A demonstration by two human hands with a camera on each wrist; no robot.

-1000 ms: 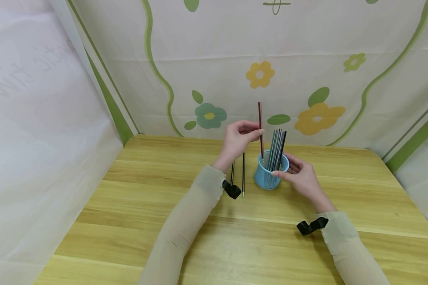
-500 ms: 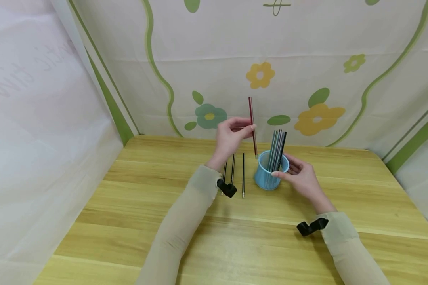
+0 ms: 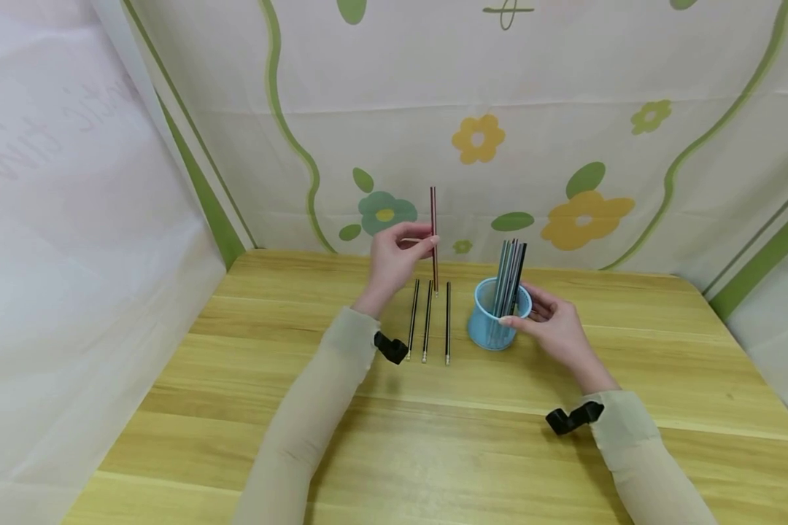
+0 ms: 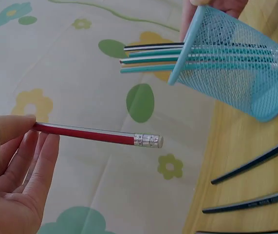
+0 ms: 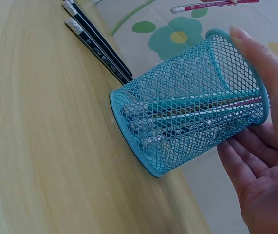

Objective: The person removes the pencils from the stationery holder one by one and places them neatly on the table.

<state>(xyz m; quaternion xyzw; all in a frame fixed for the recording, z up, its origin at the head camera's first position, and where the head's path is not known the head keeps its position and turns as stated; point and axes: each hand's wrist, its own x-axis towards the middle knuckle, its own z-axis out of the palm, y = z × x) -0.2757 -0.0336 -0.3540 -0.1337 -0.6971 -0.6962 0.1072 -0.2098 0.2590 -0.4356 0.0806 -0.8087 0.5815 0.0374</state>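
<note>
Between thumb and fingers, my left hand pinches a red pencil, held upright with its eraser end down. In the left wrist view the pencil shows a silver ferrule and a pale eraser. My right hand grips the rim and side of a blue mesh pencil cup, thumb at the rim. Inside the cup, several pencils lean to the right, green, dark and other colours. Three black pencils lie side by side left of the cup: a left one, a middle one and a right one.
The wooden table extends in front of both arms. Behind its back edge hangs a pale cloth printed with flowers. Another pale cloth stands at the left side.
My left hand has moved left with the red pencil, from over the cup's rim to above the black pencils, uncovering them. The right hand and cup stay in place.
</note>
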